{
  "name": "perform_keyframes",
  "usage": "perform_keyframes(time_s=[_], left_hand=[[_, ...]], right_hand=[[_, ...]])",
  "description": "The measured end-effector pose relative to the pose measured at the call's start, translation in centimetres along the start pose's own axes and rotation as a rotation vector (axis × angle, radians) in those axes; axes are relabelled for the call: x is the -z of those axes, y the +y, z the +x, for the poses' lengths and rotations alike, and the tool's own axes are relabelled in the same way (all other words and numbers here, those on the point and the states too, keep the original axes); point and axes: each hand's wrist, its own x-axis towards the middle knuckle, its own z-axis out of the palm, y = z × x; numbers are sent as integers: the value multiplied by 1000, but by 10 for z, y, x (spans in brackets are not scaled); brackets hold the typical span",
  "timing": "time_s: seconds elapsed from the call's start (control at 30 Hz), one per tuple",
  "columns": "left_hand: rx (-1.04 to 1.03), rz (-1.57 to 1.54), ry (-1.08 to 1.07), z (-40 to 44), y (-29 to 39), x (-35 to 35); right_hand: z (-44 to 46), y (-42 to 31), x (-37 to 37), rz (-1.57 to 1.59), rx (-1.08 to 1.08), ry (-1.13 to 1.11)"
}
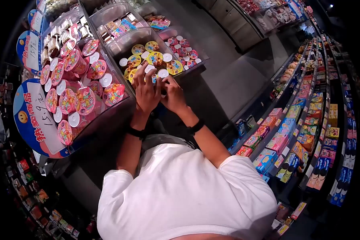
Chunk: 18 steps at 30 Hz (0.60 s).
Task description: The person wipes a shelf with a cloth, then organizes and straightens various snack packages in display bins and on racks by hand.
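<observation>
Left grip, right grip: fingers bent, can't tell if clamped. Yellow-lidded cups just beyond both; clear bin presumably keeps them from spilling.

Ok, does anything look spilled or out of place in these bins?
Nothing stands out: the pink-lidded cups and yellow-lidded cups lie jumbled at angles, but that suits loose stock, and I see no spill.

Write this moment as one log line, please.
left hand: at yellow-lidded cups; right hand: beside left hand; grip: unclear; pink-lidded cups: further left
</observation>
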Motion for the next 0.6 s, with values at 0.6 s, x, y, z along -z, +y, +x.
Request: perform_keyframes(time_s=[0.6], left_hand=[[-32,225,-335,-6,-43,-36]], right_hand=[[-5,28,10,35,-39,59]])
